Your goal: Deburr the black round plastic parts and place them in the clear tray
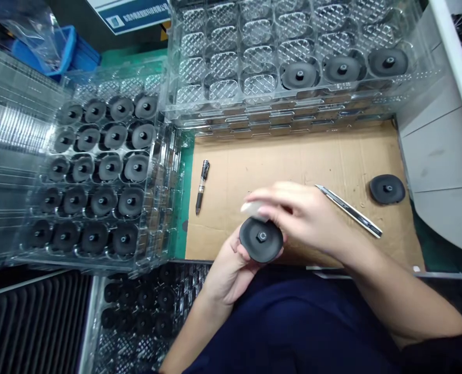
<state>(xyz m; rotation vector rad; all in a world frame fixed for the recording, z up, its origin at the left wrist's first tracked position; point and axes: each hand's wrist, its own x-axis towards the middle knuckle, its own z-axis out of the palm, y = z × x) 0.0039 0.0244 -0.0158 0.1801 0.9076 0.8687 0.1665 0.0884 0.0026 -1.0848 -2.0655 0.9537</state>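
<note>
My left hand [233, 270] holds a black rounded disc [262, 244] from below, its small raised centre post facing up. Over the disc's far edge, my right hand [293, 210] pinches a small whitish piece [255, 209] between thumb and fingers. Motion blurs that piece, so its kind cannot be made out; it appears to touch the disc's rim. Another black disc [387, 189] of the same shape lies on the cardboard to the right. Between it and my right hand lies a utility knife [350, 212].
A pen [202, 187] lies at the left of the cardboard sheet [293, 156]. Clear trays [231, 111] are stacked at the back, with three discs in the front row. The left tray [143, 221] holds many discs. A blue bin [73, 49] stands behind it.
</note>
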